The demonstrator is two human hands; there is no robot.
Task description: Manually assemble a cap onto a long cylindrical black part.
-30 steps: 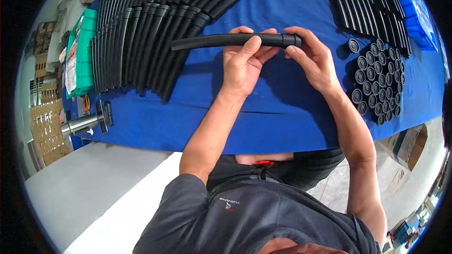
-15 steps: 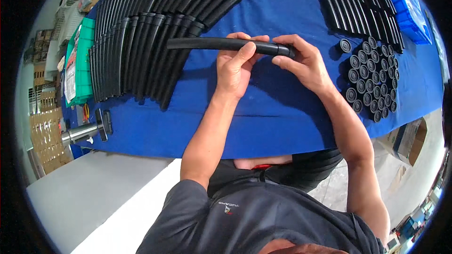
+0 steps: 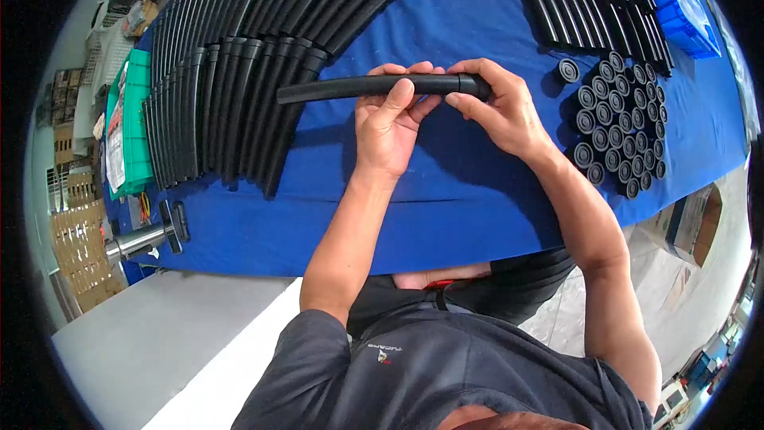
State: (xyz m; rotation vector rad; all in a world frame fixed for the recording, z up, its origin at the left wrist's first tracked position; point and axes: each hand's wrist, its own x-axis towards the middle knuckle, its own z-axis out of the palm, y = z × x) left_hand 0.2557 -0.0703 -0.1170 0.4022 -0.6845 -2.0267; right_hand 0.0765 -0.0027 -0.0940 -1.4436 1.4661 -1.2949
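Observation:
Level above the blue-covered table, a long black tube (image 3: 334,88) lies across both my hands. My left hand (image 3: 387,123) is closed round its middle, thumb on the near side and fingertips showing beyond it. A wider black end cap (image 3: 469,86) sits on the tube's right end. Thumb and fingers of my right hand (image 3: 503,107) grip that cap and partly hide it. To the right, several round black caps (image 3: 616,137) stand in a cluster with ringed faces up, and one cap (image 3: 567,71) stands a little apart.
Rows of capped black tubes (image 3: 239,103) cover the table's left side; more black tubes (image 3: 573,0) lie at far right. A green bin (image 3: 137,127) stands at the left edge, a blue crate (image 3: 676,8) at the far right. A metal clamp-like fixture (image 3: 143,243) is at the near-left edge.
The whole view has shifted and turned slightly. Both hands keep the same hold on the tube and its capped end, with little visible movement.

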